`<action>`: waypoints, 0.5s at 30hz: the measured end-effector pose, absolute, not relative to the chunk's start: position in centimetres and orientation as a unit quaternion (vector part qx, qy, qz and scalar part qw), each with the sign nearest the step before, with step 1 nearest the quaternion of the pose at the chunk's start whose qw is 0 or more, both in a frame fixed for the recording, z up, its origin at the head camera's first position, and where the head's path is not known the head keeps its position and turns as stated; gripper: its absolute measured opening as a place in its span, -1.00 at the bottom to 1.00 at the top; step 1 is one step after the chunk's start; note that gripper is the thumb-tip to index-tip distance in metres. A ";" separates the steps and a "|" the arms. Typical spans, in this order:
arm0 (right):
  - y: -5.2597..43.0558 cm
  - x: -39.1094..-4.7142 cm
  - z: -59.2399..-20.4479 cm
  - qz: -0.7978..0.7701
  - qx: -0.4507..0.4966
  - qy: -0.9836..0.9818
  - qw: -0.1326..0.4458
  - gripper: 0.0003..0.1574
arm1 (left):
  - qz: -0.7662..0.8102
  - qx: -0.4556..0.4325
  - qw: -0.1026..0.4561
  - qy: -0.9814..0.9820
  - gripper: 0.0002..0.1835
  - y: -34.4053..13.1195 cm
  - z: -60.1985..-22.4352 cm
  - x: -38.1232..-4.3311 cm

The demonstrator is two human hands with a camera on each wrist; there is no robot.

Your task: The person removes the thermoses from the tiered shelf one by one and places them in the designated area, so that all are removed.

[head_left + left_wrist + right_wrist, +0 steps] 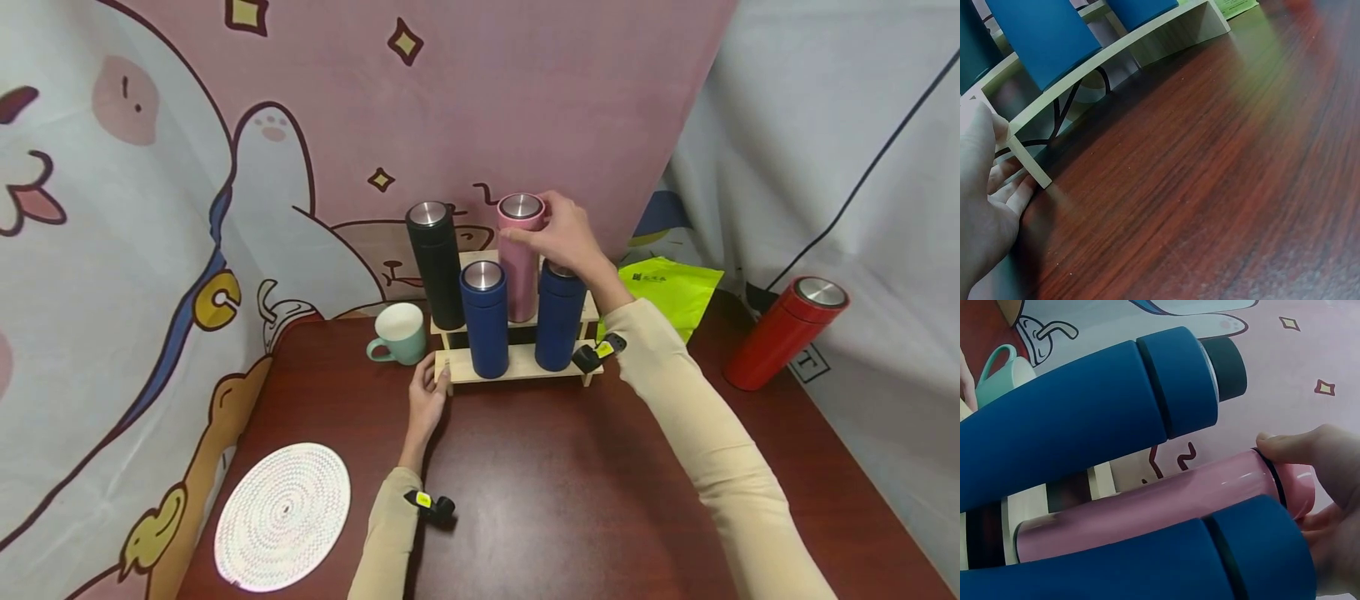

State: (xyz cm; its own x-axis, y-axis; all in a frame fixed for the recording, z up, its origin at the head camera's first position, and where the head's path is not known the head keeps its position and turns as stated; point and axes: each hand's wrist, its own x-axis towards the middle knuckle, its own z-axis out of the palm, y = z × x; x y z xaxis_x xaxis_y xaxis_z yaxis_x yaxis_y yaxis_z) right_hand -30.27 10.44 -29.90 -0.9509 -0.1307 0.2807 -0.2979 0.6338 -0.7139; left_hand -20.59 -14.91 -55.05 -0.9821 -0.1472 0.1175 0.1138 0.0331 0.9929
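Right hand (562,237) gripping the pink flask (520,275) near its top; left hand (427,396) pinching the wooden rack (522,363) at its front-left corner

Right thumb and fingers wrapped closely about the pink flask, some fingertips lost behind it; flask upright at mid rear tier, contact under its base hard to make out. Left hand cut off in its own wrist view. In the way on the front tier: left blue flask (487,325) and right blue flask (559,321), the latter's top partly covered by the right arm. Black flask (438,275), rear tier's left end. Mug (403,336) just beside rack's left edge; yellow-green bag (667,287) past its right edge, partly hidden by sleeve (675,375); red flask (780,337) by table's (540,467) right edge, white mat (283,483) by its left
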 end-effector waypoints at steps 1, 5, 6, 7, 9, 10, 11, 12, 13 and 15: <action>10.5 -30.3 -30.0 0.414 0.119 -0.896 0.106 -0.07 | -0.694 0.011 0.095 -0.714 -0.43 -14.9 -55.0 -20.6; 10.9 -30.3 -30.4 0.424 0.112 -0.891 0.121 -0.07 | -0.688 0.013 0.097 -0.719 -0.43 -15.0 -54.9 -20.6; 11.0 -30.3 -30.5 0.427 0.109 -0.889 0.124 -0.06 | -0.686 0.014 0.097 -0.721 -0.43 -15.0 -54.9 -20.5; 11.1 -30.3 -30.6 0.431 0.105 -0.887 0.128 -0.05 | -0.685 0.014 0.098 -0.722 -0.43 -15.0 -54.9 -20.5; 11.5 -30.2 -30.8 0.439 0.097 -0.883 0.135 -0.02 | -0.684 0.014 0.097 -0.723 -0.43 -15.0 -54.9 -20.5; 11.7 -30.2 -30.8 0.442 0.093 -0.881 0.140 0.00 | -0.685 0.013 0.096 -0.722 -0.43 -15.0 -54.9 -20.5; 11.9 -30.2 -30.9 0.445 0.090 -0.879 0.144 0.01 | -0.685 0.013 0.096 -0.722 -0.43 -15.0 -54.8 -20.5; 12.1 -30.2 -30.9 0.447 0.087 -0.878 0.148 0.01 | -0.686 0.012 0.096 -0.721 -0.43 -15.0 -54.8 -20.5; 12.3 -30.2 -30.9 0.451 0.084 -0.876 0.152 0.01 | -0.687 0.011 0.097 -0.720 -0.43 -14.9 -54.9 -20.5; 12.7 -30.2 -31.0 0.455 0.074 -0.873 0.161 0.00 | -0.688 0.010 0.097 -0.719 -0.43 -14.9 -54.9 -20.6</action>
State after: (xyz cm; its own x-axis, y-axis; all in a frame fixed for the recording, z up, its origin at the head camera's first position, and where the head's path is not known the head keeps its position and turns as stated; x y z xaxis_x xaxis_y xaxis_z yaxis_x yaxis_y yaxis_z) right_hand -30.17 12.73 -31.02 -0.9375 0.0180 0.3474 -0.2746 0.5748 -0.7708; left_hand -20.55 -14.88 -54.87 -0.9808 -0.1488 0.1262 0.1195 0.0532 0.9914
